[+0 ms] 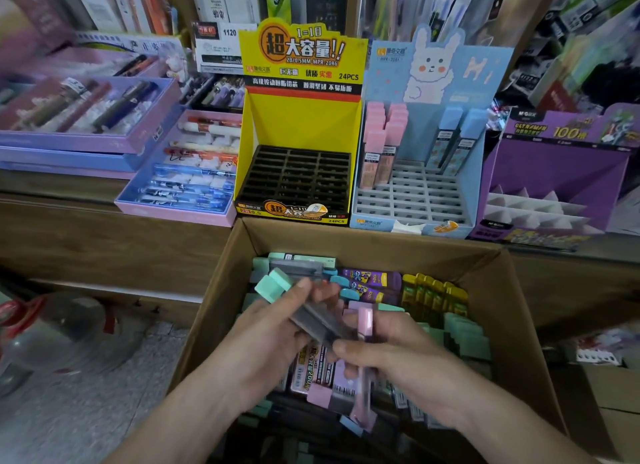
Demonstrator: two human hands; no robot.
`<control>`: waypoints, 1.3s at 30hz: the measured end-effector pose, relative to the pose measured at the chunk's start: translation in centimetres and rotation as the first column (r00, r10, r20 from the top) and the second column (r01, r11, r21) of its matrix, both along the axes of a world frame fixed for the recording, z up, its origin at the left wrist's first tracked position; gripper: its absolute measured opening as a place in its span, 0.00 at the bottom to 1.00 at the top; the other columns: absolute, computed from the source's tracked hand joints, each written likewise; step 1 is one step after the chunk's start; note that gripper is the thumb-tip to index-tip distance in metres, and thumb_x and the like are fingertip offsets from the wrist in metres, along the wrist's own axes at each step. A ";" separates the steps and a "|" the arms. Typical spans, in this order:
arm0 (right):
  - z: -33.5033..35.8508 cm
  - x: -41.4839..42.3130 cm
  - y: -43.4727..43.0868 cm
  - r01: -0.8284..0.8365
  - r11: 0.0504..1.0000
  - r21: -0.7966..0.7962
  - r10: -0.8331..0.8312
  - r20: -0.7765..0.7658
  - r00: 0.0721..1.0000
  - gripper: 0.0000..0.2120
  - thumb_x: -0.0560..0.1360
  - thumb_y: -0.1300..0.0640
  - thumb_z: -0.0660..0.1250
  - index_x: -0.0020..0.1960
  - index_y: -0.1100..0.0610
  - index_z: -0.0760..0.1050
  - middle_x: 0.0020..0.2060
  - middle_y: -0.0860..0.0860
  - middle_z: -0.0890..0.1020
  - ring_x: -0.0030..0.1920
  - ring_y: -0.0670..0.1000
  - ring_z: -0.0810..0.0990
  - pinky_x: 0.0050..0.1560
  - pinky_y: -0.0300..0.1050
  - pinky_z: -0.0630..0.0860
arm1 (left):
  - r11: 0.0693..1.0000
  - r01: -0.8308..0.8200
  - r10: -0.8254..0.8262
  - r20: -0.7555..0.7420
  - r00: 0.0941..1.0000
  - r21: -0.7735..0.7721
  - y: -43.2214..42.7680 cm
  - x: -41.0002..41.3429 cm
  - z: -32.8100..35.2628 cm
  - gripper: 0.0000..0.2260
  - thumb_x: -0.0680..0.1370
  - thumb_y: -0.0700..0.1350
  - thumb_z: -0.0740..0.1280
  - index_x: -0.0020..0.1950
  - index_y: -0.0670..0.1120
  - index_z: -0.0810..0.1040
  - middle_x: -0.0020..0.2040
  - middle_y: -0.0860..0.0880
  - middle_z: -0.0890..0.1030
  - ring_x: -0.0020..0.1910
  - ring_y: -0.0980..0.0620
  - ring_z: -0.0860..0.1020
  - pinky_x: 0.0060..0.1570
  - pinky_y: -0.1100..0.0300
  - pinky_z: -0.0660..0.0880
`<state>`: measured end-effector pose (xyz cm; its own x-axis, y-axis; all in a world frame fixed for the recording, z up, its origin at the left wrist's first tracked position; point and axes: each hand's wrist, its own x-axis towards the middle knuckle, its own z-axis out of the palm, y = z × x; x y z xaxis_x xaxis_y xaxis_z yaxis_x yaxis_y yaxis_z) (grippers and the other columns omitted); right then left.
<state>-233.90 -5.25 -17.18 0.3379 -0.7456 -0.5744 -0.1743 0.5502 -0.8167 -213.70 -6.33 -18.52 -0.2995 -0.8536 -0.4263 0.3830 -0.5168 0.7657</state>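
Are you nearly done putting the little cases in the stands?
No. The blue bunny stand holds a few pink and blue cases; the yellow stand has none. The left hand grips a green-capped case, the right hand a pink-capped case, above the full cardboard box.

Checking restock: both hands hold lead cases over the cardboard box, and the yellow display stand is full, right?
No, the head view shows the yellow display stand empty. The left hand and right hand do hold lead cases over the cardboard box.
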 end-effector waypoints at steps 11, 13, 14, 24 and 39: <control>0.9 -0.9 -1.0 0.039 0.999 0.011 -0.040 0.225 0.973 0.14 0.82 0.60 0.63 0.60 0.69 0.81 0.57 0.65 0.83 0.53 0.57 0.81 0.52 0.45 0.80 | 0.951 0.252 -0.149 0.446 0.882 -0.181 1.1 -0.9 0.4 0.10 0.77 0.54 0.71 0.57 0.54 0.84 0.48 0.54 0.87 0.48 0.56 0.84 0.46 0.67 0.77; 0.8 -0.8 -0.8 0.020 1.000 -0.017 -0.016 0.221 0.975 0.13 0.82 0.63 0.63 0.64 0.67 0.79 0.62 0.66 0.82 0.55 0.59 0.81 0.54 0.47 0.79 | 0.915 0.352 -0.238 0.440 0.866 -0.197 1.2 -1.2 0.4 0.15 0.77 0.48 0.73 0.63 0.53 0.81 0.57 0.51 0.86 0.58 0.53 0.82 0.56 0.63 0.78; 0.6 -0.8 -0.8 0.019 1.000 -0.024 -0.013 0.222 0.975 0.14 0.81 0.65 0.64 0.65 0.65 0.78 0.63 0.66 0.81 0.58 0.61 0.82 0.57 0.50 0.80 | 0.903 0.383 -0.269 0.440 0.857 -0.195 1.2 -1.3 0.5 0.17 0.77 0.46 0.74 0.65 0.54 0.79 0.59 0.51 0.85 0.61 0.53 0.81 0.60 0.60 0.77; -0.2 -1.4 -0.8 -0.129 0.975 -0.182 0.113 -0.099 0.989 0.09 0.79 0.63 0.71 0.58 0.56 0.84 0.51 0.54 0.88 0.51 0.53 0.86 0.54 0.47 0.83 | 0.882 0.449 -0.326 0.501 0.802 -0.144 1.4 -0.5 0.5 0.14 0.79 0.42 0.71 0.60 0.59 0.82 0.56 0.54 0.86 0.59 0.57 0.82 0.61 0.60 0.77; -1.2 -0.4 1.6 -0.709 0.703 0.059 0.425 -0.834 0.352 0.20 0.66 0.49 0.82 0.54 0.48 0.78 0.52 0.48 0.79 0.53 0.53 0.80 0.41 0.44 0.69 | 0.946 0.318 -0.249 0.499 0.830 -0.057 1.3 0.1 -0.6 0.07 0.70 0.47 0.72 0.45 0.47 0.84 0.45 0.42 0.86 0.47 0.43 0.84 0.54 0.48 0.80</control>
